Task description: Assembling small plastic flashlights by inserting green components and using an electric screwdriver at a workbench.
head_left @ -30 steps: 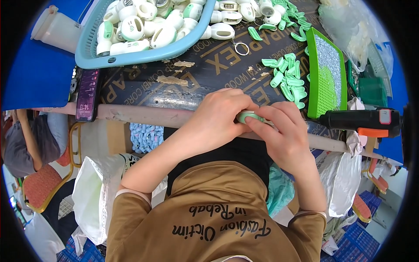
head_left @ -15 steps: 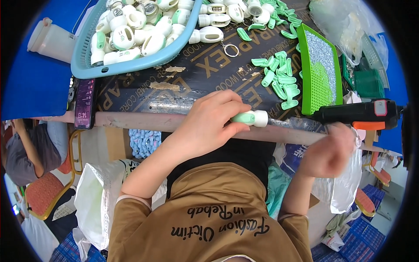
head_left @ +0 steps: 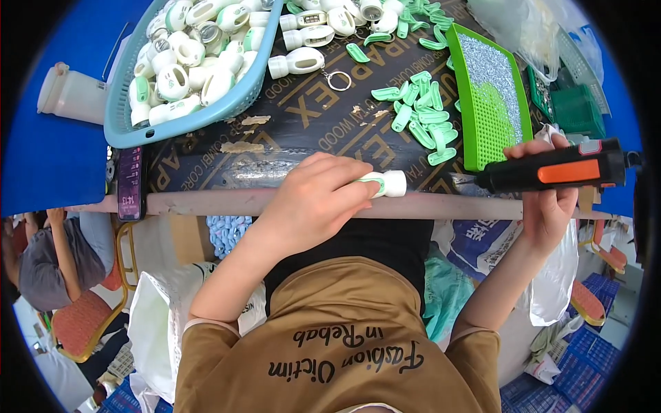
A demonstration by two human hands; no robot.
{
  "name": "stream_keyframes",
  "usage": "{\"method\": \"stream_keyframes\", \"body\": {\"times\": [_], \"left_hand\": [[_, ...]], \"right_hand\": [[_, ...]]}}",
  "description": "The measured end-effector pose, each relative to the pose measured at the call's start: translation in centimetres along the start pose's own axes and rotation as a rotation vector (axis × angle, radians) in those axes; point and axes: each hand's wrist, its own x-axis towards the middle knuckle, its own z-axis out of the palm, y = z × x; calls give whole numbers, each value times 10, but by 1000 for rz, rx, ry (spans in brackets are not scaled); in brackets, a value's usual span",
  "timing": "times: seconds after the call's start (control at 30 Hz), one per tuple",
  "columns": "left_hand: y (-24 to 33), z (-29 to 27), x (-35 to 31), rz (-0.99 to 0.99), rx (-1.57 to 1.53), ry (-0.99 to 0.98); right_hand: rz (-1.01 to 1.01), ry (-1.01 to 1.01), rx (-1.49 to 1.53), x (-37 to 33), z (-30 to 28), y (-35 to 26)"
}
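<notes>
My left hand (head_left: 310,196) is closed around a small white flashlight (head_left: 394,184) with a green switch piece, its white head poking out to the right above the table edge. My right hand (head_left: 547,193) grips a black electric screwdriver (head_left: 509,176) with an orange lever; its tip points left toward the flashlight, apart from it. Beyond lies a heap of green clip-shaped plastic pieces (head_left: 428,117). Beside the screwdriver sits a bright green tray (head_left: 471,131) of tiny silvery screws (head_left: 490,65), partly perforated.
A blue basket (head_left: 186,131) full of white flashlights stands at the far left. More flashlights (head_left: 297,62), one with a key ring (head_left: 338,80), lie right of it. A phone (head_left: 131,182) rests at the left edge. Plastic bags (head_left: 527,34) sit far right.
My right hand has risen from below the screwdriver and taken hold of it, turning its orange lever into view. My left hand still holds the flashlight.
</notes>
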Motion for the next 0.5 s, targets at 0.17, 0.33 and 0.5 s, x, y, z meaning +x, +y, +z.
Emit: {"method": "stream_keyframes", "body": {"times": [0.17, 0.33, 0.5], "left_hand": [[5, -2, 1, -38, -15, -49], [4, 0, -1, -50, -16, -22], [4, -2, 1, -70, -83, -32]], "right_hand": [[-140, -91, 16, 4, 2, -3], [-133, 36, 233, -2, 7, -21], [-369, 347, 85, 5, 4, -37]]}}
